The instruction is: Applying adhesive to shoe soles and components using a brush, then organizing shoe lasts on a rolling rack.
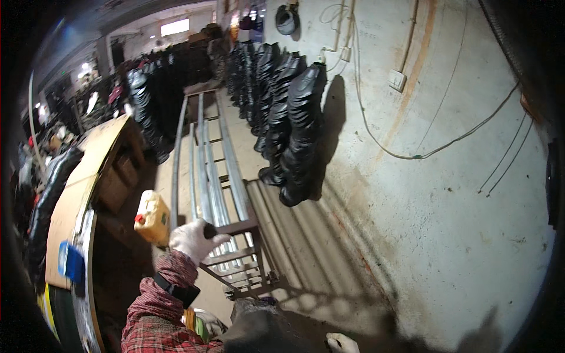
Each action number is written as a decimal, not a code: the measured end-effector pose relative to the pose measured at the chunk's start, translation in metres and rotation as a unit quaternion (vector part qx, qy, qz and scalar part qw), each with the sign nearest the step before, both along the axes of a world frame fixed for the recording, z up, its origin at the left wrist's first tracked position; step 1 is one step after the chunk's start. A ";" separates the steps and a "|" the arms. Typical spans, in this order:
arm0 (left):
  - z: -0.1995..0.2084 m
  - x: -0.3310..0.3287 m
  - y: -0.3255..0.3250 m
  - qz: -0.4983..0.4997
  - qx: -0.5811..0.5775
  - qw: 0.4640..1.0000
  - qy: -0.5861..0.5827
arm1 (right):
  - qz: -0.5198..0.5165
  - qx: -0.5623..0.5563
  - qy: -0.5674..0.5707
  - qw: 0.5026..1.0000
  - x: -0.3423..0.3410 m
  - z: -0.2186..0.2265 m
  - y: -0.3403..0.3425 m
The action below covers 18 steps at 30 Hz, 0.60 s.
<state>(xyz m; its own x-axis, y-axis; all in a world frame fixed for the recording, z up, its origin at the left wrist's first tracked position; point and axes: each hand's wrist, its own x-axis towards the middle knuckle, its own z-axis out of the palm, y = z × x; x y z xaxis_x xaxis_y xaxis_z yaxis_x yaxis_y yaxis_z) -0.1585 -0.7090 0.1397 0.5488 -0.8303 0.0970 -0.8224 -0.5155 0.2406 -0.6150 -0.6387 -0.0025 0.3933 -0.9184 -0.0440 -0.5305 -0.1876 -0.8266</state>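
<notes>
My left hand (196,240), in a white glove, is at the near left corner of a long metal rack (238,226). Its fingers curl at the rack's end bar, the thumb reaches to the right, and a small dark patch shows between them. Long grey rails run away from me along the rack, with crossbars lower down at its near end. Only a bit of my right hand (342,343), also gloved in white, shows at the bottom edge. Its fingers are mostly cut off, so any hold is hidden.
Tall stacks of black, curved pieces (303,129) line the wall on the right, and more stacks (144,109) stand at the far left. A yellowish jerrycan (154,219) with a red cap is left of the rack. A bench (73,203) bears a blue container (70,262).
</notes>
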 end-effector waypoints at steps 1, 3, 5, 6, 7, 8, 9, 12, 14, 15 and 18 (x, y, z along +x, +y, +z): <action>-0.006 0.031 -0.027 0.001 -0.022 1.000 -0.012 | 0.000 -0.044 -0.012 0.999 0.011 0.005 -0.012; -0.001 0.090 -0.098 -0.011 -0.045 0.999 -0.015 | -0.135 0.062 -0.010 0.989 0.020 -0.023 -0.023; 0.019 0.139 -0.179 -0.008 -0.056 0.997 -0.055 | -0.236 0.085 0.020 0.968 0.044 -0.019 -0.036; 0.029 0.164 -0.218 -0.002 -0.071 0.991 -0.112 | -0.217 0.094 0.022 0.971 0.058 -0.007 -0.040; 0.034 0.184 -0.267 0.122 -0.218 0.968 -0.016 | -0.208 0.094 0.020 0.973 0.071 0.005 -0.047; 0.033 0.195 -0.320 0.234 -0.352 0.902 0.094 | -0.208 0.092 0.021 0.974 0.080 0.018 -0.052; 0.026 0.201 -0.369 0.180 -0.397 0.888 0.149 | -0.222 0.099 0.040 0.969 0.084 0.027 -0.054; -0.003 0.060 -0.435 -0.101 -0.314 0.895 0.299 | -0.321 0.152 0.121 0.927 0.082 0.027 -0.035; -0.053 -0.046 -0.441 -0.290 -0.162 0.867 0.372 | -0.388 0.137 0.072 0.909 0.087 0.056 -0.030; -0.089 -0.084 -0.438 -0.353 -0.065 0.866 0.349 | -0.412 0.121 0.110 0.896 0.087 0.060 -0.022; -0.123 -0.216 -0.380 -0.540 0.225 0.750 0.308 | -0.514 0.127 0.087 0.844 0.080 0.062 0.021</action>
<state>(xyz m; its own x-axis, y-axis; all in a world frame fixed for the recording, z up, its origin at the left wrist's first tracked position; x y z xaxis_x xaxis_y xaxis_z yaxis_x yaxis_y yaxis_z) -0.3749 -1.0890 0.0162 -0.6414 -0.6962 -0.3225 -0.6234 0.2278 0.7480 -0.5351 -0.6180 0.0597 -0.6379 -0.7231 -0.2650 -0.4234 0.6167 -0.6636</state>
